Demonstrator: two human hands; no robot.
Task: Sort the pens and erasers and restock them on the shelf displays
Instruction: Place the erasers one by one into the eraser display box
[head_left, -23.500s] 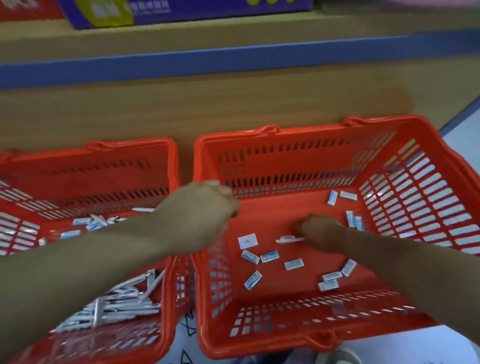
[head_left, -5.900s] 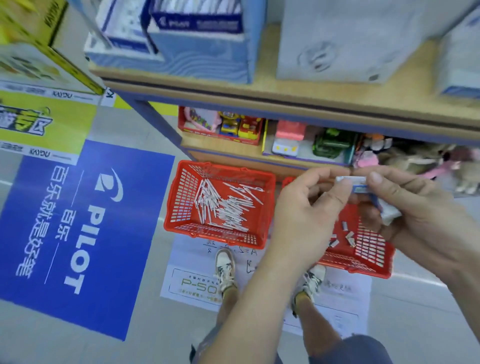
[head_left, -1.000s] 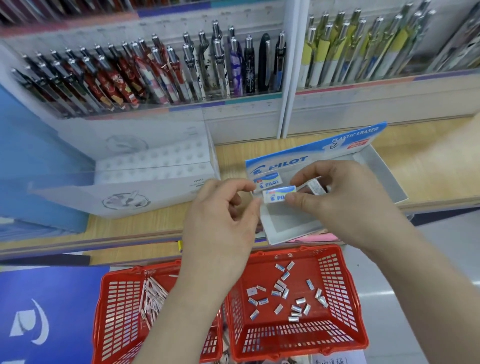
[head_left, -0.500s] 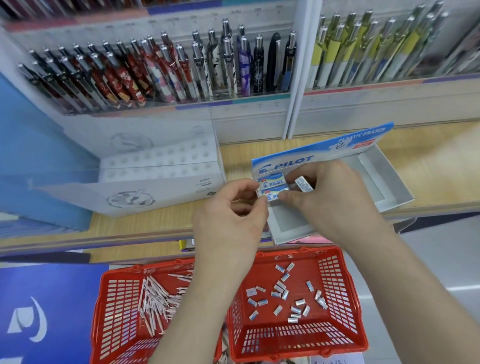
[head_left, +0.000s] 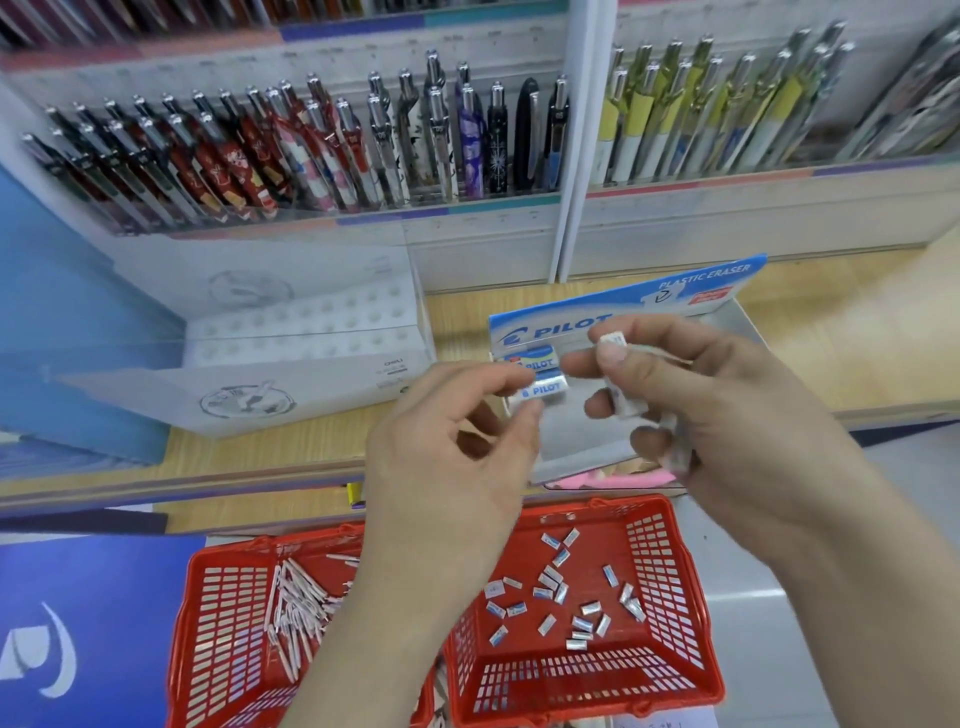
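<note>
Parted since half a second ago: right hand (head_left: 727, 415) off to the side, left hand (head_left: 447, 467) alone on the sleeved eraser (head_left: 540, 391), pinching its left end between thumb and forefinger. Held over the left part of the display box (head_left: 748, 332), just in front of a second eraser (head_left: 532, 358) already laid there. Right fingers curled round several spare erasers (head_left: 626, 402). Probably light, a stiff, slightly rubbery block in a smooth paper sleeve, maybe slippery; best gripped across the sleeve. Loose erasers (head_left: 550, 579) below in the red basket (head_left: 675, 691) of plastic lattice.
</note>
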